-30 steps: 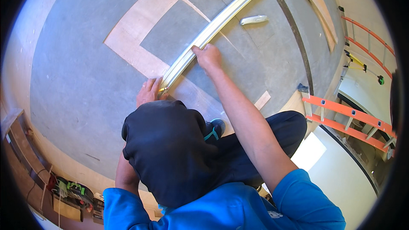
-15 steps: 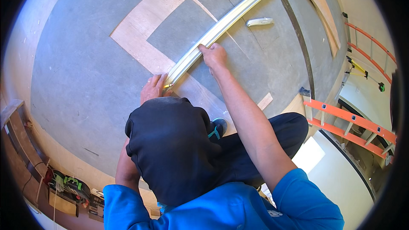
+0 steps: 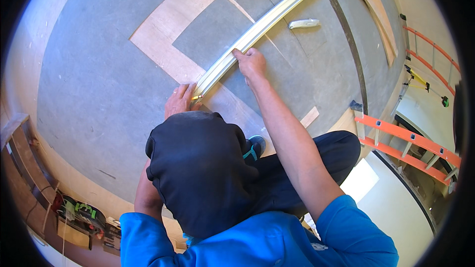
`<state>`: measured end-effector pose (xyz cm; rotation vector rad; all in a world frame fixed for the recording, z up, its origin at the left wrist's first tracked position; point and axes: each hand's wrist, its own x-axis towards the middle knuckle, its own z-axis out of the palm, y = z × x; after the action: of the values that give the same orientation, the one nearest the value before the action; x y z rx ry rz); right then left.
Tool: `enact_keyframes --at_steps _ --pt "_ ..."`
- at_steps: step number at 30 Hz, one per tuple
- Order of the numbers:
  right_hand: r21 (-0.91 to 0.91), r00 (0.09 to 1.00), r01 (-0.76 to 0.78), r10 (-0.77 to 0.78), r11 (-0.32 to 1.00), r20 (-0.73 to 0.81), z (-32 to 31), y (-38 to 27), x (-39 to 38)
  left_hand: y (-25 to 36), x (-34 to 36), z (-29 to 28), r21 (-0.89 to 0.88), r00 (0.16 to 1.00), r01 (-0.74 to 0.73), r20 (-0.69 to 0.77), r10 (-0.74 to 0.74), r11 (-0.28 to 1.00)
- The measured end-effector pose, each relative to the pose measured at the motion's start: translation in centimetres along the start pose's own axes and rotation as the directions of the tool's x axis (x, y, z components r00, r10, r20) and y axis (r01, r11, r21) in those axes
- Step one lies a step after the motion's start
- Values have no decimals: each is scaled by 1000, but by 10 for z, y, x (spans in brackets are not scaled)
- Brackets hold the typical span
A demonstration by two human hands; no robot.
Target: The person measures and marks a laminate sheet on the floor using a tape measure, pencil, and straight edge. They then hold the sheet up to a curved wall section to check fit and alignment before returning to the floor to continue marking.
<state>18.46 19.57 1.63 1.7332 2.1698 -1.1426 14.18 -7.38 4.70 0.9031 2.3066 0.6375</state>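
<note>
A long cream channel strip (image 3: 257, 32) with shiny raised edges lies slantwise over the grey floor sheet and a pinkish wood panel (image 3: 170, 17). My right hand (image 3: 251, 64) grips its near edge around mid-length, thumb on top and fingers curled at the side. At the strip's near end my left hand (image 3: 179, 101) is closed around the end, fingertips over its edge. A small thin yellow piece (image 3: 196, 98) shows by those fingers; its kind is unclear. The dark hood or cap below hides part of my left hand and wrist.
A light-coloured utility knife (image 3: 304, 23) rests right of the strip. Orange ladders (image 3: 410, 138) lie at the right, near a small wood offcut (image 3: 310, 117). Curved wood strips (image 3: 373, 10) run along the far right. Tools and boxes (image 3: 81, 215) sit at lower left.
</note>
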Motion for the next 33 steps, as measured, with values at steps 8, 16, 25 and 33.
enact_keyframes --at_steps 8,16,25,33 --pt "-72 999 -19 22 997 37 -3 -9 1 5 1 -9 -20 997 44 65 -43 999" --pt "-124 989 -79 93 989 114 -11 -18 3 -9 75 -39 -464 943 -117 -329 -48 878" --pt "-98 981 -140 152 985 121 -13 -15 7 70 231 -11 -782 997 -73 -43 63 619" --pt "-139 978 -172 186 975 94 -20 -25 -1 82 240 15 -504 966 -256 -161 201 825"
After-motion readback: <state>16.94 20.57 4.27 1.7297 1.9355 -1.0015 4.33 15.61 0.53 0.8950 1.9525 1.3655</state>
